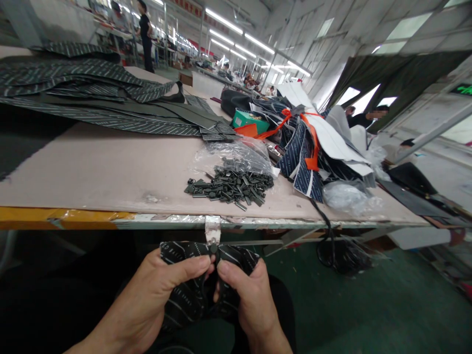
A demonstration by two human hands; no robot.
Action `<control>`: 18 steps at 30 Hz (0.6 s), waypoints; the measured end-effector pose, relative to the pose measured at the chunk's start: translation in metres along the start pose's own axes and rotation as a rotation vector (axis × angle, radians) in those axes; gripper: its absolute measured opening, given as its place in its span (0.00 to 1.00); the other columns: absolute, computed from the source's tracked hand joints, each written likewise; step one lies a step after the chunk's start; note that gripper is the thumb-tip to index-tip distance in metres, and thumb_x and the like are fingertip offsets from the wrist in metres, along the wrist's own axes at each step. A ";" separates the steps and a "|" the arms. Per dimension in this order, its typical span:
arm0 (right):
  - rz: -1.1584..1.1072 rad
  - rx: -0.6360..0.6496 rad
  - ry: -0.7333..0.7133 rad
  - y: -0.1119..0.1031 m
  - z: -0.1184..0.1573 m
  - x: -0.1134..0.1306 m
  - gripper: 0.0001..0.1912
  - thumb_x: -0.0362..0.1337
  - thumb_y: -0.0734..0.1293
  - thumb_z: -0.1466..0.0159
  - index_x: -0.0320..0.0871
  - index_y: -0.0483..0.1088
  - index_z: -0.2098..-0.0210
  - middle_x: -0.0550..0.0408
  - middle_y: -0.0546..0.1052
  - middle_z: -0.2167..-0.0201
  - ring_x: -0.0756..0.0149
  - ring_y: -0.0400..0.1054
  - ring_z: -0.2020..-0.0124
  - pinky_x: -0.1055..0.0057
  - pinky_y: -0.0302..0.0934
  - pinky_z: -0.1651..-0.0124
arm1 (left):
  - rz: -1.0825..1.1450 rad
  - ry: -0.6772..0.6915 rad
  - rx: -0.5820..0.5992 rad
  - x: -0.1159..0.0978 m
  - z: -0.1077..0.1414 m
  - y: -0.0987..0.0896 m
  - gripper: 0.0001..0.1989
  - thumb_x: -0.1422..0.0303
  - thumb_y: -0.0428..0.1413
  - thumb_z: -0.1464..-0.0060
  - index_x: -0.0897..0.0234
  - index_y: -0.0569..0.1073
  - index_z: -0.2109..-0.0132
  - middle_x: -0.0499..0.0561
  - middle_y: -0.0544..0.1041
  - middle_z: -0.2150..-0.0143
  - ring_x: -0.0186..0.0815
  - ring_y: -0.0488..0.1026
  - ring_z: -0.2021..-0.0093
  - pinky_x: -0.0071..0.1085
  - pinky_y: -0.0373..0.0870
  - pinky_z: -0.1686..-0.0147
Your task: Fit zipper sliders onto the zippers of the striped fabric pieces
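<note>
Carefully, I am watching two bare hands pinching a dark, striped cloth [184, 301] just below the near edge of the table [92, 172]. The left hand [157, 282] is gripping one side and the right hand [256, 297] the other, both closing on the cloth, with the thumbs nearly meeting in the middle. A dark knob [213, 249] is sitting between and just above the thumb tips, in front of a pale bracket [213, 229] that is hanging from the table edge. I cannot tell whether the knob is belonging to the cloth or to the bracket.

The main risk I am seeing is slipping: the fingertips are working close together, so an uneven pull could be skewing the cloth or letting its middle escape. The cloth is also bunching under the grip, and a loose fold could be catching on the bracket or creeping between the thumbs and the knob.

Straight beyond the grip, a heap of small dark parts [236, 186] is lying near the table edge, with a clear bag [239, 153] crumpling behind it. A knuckle or sleeve brushing that heap could be sending parts down to the green floor [332, 314], where dark pieces would be hard to find.
</note>
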State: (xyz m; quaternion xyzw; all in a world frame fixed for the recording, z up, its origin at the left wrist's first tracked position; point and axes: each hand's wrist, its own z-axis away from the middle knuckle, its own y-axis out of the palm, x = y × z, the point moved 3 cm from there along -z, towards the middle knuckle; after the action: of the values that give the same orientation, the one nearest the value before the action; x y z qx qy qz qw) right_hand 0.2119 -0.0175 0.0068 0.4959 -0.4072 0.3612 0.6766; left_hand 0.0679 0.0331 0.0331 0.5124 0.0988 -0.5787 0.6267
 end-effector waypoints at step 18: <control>0.006 0.021 -0.001 -0.001 0.000 -0.002 0.13 0.43 0.78 0.41 0.38 0.80 0.68 0.59 0.75 0.79 0.74 0.64 0.80 0.78 0.64 0.76 | -0.010 0.007 0.012 0.002 0.000 -0.001 0.09 0.64 0.74 0.58 0.64 0.86 0.70 0.52 0.86 0.75 0.38 0.79 0.76 0.31 0.78 0.71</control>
State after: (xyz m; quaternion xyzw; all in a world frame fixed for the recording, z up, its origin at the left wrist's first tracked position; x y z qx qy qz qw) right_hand 0.2122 -0.0179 0.0046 0.5019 -0.4053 0.3672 0.6701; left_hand 0.0675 0.0319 0.0314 0.5177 0.0999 -0.5807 0.6204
